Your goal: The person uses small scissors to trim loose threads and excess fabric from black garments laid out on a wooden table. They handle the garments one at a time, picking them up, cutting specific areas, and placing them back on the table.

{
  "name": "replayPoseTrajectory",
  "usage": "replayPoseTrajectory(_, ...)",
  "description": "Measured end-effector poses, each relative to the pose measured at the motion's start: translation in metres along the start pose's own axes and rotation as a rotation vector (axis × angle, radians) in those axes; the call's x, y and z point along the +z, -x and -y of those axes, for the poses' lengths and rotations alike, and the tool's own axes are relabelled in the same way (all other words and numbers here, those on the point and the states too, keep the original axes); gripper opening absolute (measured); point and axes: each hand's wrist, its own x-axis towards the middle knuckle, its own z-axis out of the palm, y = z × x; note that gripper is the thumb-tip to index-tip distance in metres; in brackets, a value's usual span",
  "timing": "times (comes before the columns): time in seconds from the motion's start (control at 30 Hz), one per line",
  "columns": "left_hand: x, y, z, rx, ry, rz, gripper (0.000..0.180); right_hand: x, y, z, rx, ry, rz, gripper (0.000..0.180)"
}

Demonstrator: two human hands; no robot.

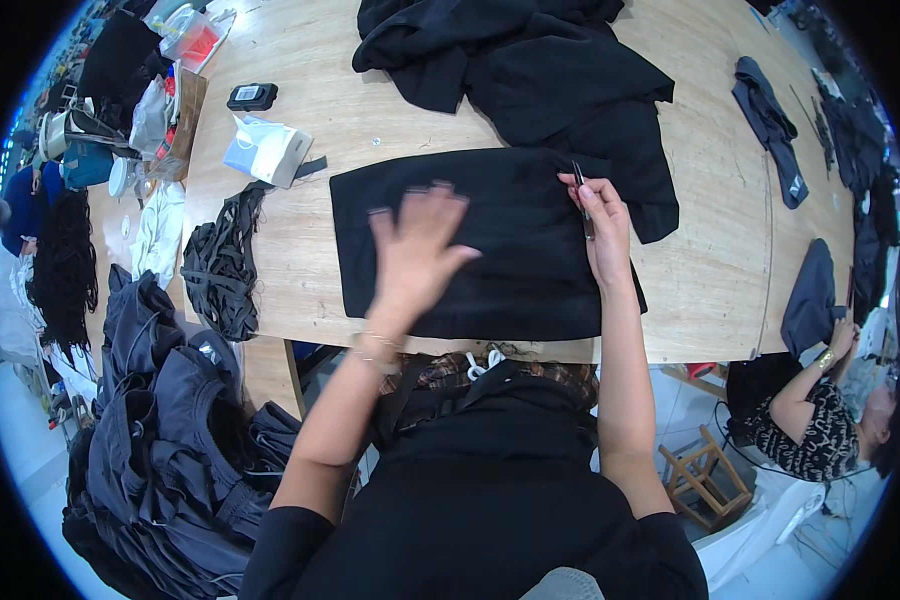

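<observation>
A black fabric piece (510,250), roughly rectangular, lies flat at the table's near edge in front of me. Over its left half is my left hand (420,245), fingers spread and slightly blurred; whether the palm touches the cloth I cannot tell. At the cloth's right side, my right hand (602,220) is closed around a slim dark pronged tool (577,175), like thread snips or tweezers. Part of that tool is hidden by the fingers. Just beyond, a heap of black garments (540,70) spreads across the table, one part reaching down beside the right hand.
Left on the table (300,240) are a bundle of dark strips (225,265), a white-and-blue box (268,150) and a small black device (252,97). Dark garments (170,440) pile up at lower left. A wooden stool (705,480) and another person (815,420) are at right.
</observation>
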Motion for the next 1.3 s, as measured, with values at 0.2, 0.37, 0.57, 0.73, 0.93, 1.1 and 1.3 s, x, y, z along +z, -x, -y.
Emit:
replayPoseTrajectory(0.2, -0.018, 0.083, 0.170, -0.967, -0.291, -0.227, 0.061, 0.002, 0.001, -0.001, -0.017, 0.013, 0.001, 0.012)
replayPoseTrajectory(0.37, -0.023, 0.089, 0.159, -0.720, 0.430, -0.439, 0.036, 0.000, 0.000, -0.001, -0.021, 0.040, -0.008, 0.013)
replayPoseTrajectory(0.57, -0.005, 0.040, 0.102, -0.715, 0.856, -0.360, 0.034, 0.009, 0.001, 0.014, -0.037, 0.098, 0.002, 0.015)
replayPoseTrajectory(0.73, -0.025, 0.033, 0.100, -0.736, 1.013, -0.375, 0.029, 0.035, 0.001, 0.042, -0.101, 0.188, 0.056, 0.017)
replayPoseTrajectory(0.93, -0.100, 0.008, 0.048, -0.415, 1.525, -0.277, 0.021, 0.134, 0.010, 0.092, -0.216, 0.422, 0.409, 0.035)
replayPoseTrajectory(1.1, -0.134, -0.015, 0.021, -0.182, 1.531, -0.089, 0.015, 0.140, -0.002, 0.107, -0.216, 0.417, 0.284, 0.017)
replayPoseTrajectory(1.3, -0.135, -0.013, 0.029, -0.130, 1.123, 0.084, 0.019, 0.069, -0.022, 0.159, -0.143, 0.220, -0.025, 0.013)
